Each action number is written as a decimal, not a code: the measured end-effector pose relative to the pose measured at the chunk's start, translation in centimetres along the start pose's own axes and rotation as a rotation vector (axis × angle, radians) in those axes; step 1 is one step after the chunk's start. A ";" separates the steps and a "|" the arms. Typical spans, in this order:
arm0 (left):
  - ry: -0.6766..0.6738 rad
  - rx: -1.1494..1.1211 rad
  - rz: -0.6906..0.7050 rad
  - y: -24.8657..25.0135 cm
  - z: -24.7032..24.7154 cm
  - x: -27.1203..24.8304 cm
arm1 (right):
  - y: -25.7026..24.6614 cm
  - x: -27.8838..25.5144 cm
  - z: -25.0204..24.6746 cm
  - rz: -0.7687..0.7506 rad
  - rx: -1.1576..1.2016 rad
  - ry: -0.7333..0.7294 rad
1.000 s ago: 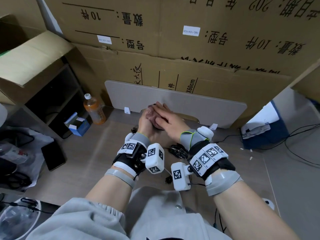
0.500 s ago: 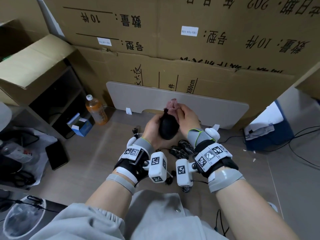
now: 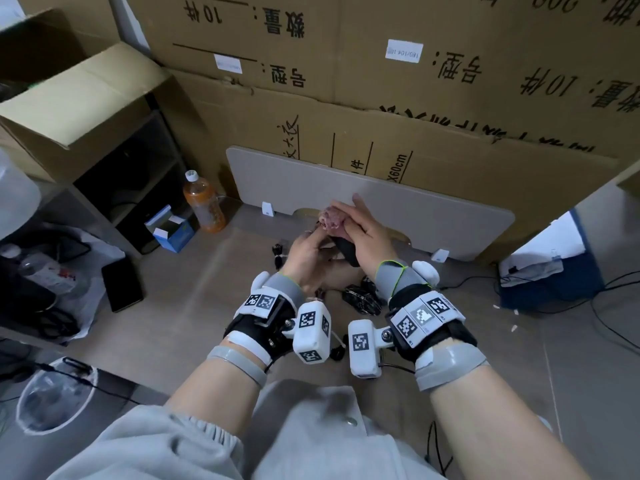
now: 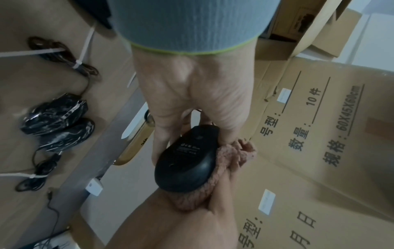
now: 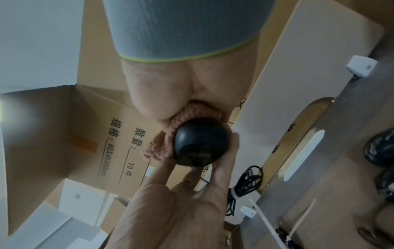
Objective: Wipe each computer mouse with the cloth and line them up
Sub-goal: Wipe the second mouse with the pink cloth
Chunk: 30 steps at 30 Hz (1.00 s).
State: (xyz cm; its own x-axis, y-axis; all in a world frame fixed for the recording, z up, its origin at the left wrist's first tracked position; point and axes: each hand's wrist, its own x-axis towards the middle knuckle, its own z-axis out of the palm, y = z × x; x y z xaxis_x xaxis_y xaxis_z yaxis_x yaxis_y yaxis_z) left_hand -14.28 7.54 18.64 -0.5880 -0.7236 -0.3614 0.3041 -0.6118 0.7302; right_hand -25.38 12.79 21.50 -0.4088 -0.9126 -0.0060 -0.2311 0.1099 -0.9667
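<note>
Overhead, cardboard boxes [image 3: 398, 109]; tan floor [image 3: 180, 306].

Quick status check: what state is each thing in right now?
Black mouse: lifted, underside showing, gripped by left hand.
Pink cloth: bunched against the mouse, held by right hand.
Two patterned mice: side by side on the desk, untouched.
Orange bottle: upright, capped.
Blue box: flap open.
</note>
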 end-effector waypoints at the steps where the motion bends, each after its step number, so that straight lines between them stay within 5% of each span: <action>1: -0.002 -0.002 0.016 0.3 -0.4 0.2 | -0.3 -0.1 0.0 0.008 0.002 -0.022; 7: 0.099 -0.011 0.038 2.9 -2.6 0.9 | -0.7 0.7 2.4 -0.007 -0.193 -0.060; 12: 0.107 0.088 0.029 5.4 -4.6 2.1 | -0.4 1.3 3.9 0.081 -0.272 0.158; 17: -0.058 -0.030 -0.149 6.8 -5.2 2.6 | 0.2 0.7 5.2 0.228 0.079 0.298; 20: -0.180 -0.276 -0.195 6.7 -4.4 0.9 | 0.8 0.8 4.6 0.266 -0.173 0.392; 24: -0.225 -0.309 -0.256 4.9 -3.3 -0.4 | 0.2 0.0 5.2 0.234 -0.246 0.199; 30: -0.013 -0.278 -0.258 2.0 -3.0 0.1 | 0.7 -1.7 4.8 0.190 -0.197 -0.153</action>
State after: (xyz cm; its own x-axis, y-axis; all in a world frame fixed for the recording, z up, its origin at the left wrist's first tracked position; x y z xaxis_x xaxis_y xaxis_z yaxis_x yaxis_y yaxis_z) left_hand -11.45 5.30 18.30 -0.6806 -0.5311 -0.5046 0.3354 -0.8383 0.4299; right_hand -20.60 12.48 19.60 -0.3263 -0.9157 -0.2344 -0.3365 0.3443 -0.8765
